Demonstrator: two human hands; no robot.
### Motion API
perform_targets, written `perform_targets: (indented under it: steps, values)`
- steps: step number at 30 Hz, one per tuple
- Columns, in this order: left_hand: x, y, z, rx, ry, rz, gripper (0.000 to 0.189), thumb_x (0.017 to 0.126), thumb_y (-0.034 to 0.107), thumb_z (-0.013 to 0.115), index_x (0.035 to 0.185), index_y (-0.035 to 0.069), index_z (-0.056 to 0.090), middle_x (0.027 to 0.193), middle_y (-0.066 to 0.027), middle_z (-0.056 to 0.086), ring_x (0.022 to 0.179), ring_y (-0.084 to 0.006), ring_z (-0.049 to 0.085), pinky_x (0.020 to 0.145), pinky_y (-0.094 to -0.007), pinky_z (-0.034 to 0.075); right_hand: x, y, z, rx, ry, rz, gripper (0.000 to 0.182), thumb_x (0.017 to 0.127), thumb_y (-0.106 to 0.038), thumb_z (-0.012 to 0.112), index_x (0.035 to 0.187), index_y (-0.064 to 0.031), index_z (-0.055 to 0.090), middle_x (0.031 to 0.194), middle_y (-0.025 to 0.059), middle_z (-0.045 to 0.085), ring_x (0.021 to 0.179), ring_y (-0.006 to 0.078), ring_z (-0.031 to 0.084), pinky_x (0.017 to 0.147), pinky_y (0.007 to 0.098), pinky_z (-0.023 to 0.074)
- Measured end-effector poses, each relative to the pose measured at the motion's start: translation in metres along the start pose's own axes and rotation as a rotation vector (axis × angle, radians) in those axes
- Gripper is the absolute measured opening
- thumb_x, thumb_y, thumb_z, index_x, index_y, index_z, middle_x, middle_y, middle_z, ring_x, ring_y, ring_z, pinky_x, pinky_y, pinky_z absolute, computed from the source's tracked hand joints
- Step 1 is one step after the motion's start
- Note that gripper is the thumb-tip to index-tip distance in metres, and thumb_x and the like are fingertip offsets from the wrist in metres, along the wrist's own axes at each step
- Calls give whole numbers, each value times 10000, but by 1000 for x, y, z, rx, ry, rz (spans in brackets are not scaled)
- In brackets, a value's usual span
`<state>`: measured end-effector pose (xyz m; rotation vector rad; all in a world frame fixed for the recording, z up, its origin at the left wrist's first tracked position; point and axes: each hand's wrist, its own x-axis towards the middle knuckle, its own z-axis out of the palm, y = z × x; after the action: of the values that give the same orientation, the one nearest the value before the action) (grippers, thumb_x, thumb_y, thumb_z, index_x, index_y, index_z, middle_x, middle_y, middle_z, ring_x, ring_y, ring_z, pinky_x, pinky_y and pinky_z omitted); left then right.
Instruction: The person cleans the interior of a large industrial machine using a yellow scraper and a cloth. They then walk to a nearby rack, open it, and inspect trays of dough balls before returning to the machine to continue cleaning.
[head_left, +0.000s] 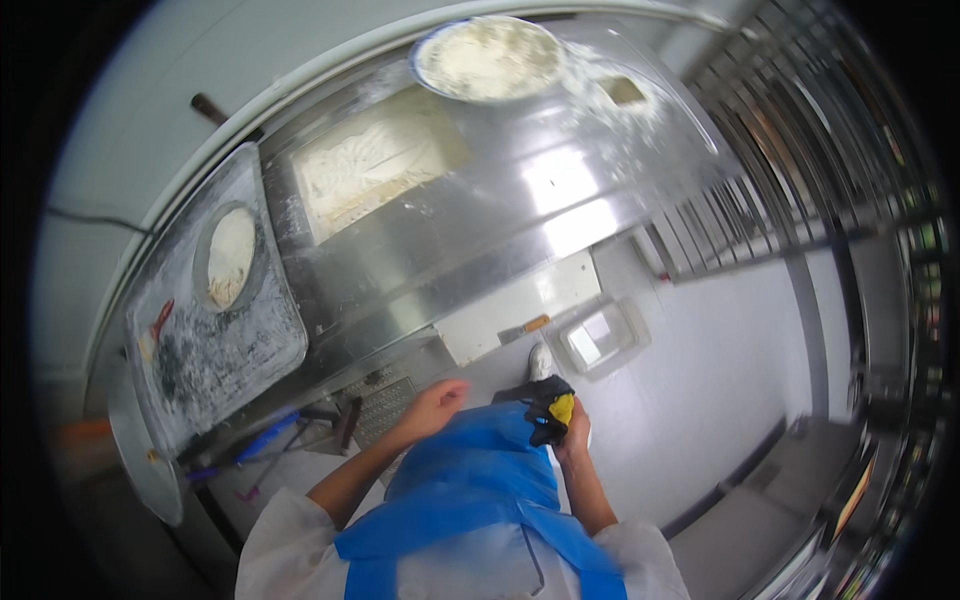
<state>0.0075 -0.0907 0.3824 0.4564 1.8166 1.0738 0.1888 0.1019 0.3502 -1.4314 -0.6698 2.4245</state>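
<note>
My right hand (573, 431) grips a crumpled black cloth item (549, 409) with a yellow patch, in front of the blue apron (472, 457). My left hand (439, 407) is held over the apron's upper left edge, its fingers partly curled; whether it holds anything is not clear. Beyond the hands stands a stainless steel table (382, 277). On it lie a rectangular tray of white flour (367, 169) and, at the far edge, a large bowl of flour (487, 60) with a blue rim.
A floured metal tray (277, 341) at left holds an oval dish of flour (231, 251) and a red-handled brush (160, 319). A wooden-handled scraper (535, 323) lies on a white board (525, 300) below table level, beside a clear plastic container (600, 337). Metal racks (720, 225) stand right.
</note>
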Motion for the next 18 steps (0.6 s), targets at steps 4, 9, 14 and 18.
perform_targets:
  steps: [4,9,14,18]
  values:
    - [39,-20,13,-155,300,-103,274,874,190,524,1103,41,536,994,-81,595,882,-177,593,753,-282,475,72,-49,-14,-70,-52,178,441,938,-394,343,1107,-20,505,993,73,585,882,198,578,767,330,474]
    - [33,0,42,-679,618,-231,293,904,224,489,1131,39,504,982,-74,574,871,-154,595,714,-245,471,112,-132,11,-560,-311,399,518,897,-507,338,1073,-65,542,927,84,601,796,200,600,640,333,503]
    - [19,-6,70,-827,806,-252,288,900,227,506,1131,54,506,980,-64,569,868,-147,587,717,-242,469,143,-149,26,-1000,-495,447,293,872,-268,449,1005,-25,545,875,101,597,743,190,595,614,296,485]
    - [12,-15,78,-935,888,-267,258,886,176,519,1118,64,515,964,-56,567,859,-130,573,705,-234,457,170,-123,26,-1077,-447,423,194,840,-195,492,917,-24,542,817,73,568,729,166,569,653,288,471]
